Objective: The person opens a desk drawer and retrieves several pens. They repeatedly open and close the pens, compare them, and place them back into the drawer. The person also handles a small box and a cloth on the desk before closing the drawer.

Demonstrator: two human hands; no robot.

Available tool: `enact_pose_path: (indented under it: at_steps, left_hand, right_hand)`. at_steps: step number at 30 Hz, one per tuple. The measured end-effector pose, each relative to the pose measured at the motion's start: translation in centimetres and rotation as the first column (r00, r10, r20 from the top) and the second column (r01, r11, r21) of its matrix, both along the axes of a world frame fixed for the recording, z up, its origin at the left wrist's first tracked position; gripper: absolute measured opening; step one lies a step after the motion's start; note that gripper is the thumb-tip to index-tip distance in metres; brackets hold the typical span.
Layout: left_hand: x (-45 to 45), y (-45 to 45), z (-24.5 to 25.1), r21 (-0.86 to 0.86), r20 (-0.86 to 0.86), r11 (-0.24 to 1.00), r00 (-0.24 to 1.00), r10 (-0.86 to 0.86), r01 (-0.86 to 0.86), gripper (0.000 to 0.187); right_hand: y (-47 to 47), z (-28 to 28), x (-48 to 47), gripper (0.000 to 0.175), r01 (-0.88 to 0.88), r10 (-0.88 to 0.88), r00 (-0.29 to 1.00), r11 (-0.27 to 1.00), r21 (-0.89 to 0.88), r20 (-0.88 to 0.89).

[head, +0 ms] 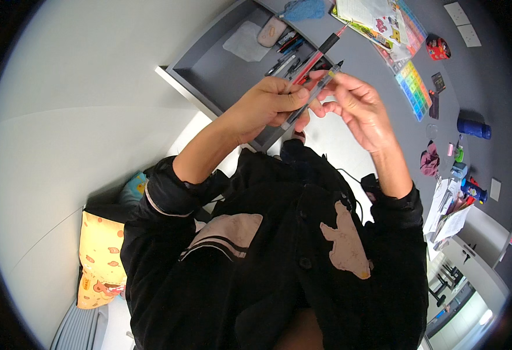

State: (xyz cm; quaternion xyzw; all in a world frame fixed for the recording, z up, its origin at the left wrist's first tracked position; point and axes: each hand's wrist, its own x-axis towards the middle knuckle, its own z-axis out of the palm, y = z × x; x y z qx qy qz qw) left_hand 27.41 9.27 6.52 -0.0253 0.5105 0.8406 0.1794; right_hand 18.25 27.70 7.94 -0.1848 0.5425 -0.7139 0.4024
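Observation:
My left hand (269,100) grips two pens together over the pulled-out drawer (212,70). One is a pen with a red ink tube and a black grip (328,43), its bare tip aimed up and right. Below it slants a clear-barrelled pen with a dark tip (315,92), roughly parallel to the first. My right hand (360,109) has its fingertips around the front part of the clear pen; some of its fingers are hidden behind the barrel. In the drawer lie several pens (286,57), a pinkish oval case (272,32) and a translucent white sheet (247,41).
The grey desk (369,83) bears stacked booklets (371,19), a box of coloured compartments (414,89), a red cup (438,47), a blue bottle (474,127), a pink cloth (430,159) and papers (446,210). A white wall (85,87) and a yellow cushion (100,258) are at left.

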Motion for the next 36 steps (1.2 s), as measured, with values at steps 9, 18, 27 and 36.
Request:
enact_pose_path:
  at_steps: [9,18,27,36]
  left_hand:
    - [0.4,-0.1,-1.0,-0.012,0.115,0.996,0.989,0.093,-0.092,0.033]
    - [2.2,0.5,-5.1,-0.105,-0.036,0.981,0.986,0.162,-0.165,0.040]
    - [5.7,-2.5,-9.7,-0.209,-0.005,0.962,0.984,0.181,-0.177,0.038]
    - [7.7,-5.3,-12.5,-0.340,0.102,0.859,0.893,0.439,-0.383,0.019]
  right_hand:
    - [-1.5,-0.8,0.3,0.019,0.153,-0.153,0.986,0.988,0.009,0.068]
    - [-2.9,-3.8,1.7,0.019,0.180,-0.195,0.979,0.966,0.186,0.062]
    - [-8.1,-8.3,4.8,0.012,-0.023,-0.003,0.995,0.964,0.265,0.098]
    - [-11.4,-10.7,6.8,0.011,0.080,-0.104,0.993,0.931,0.356,0.049]
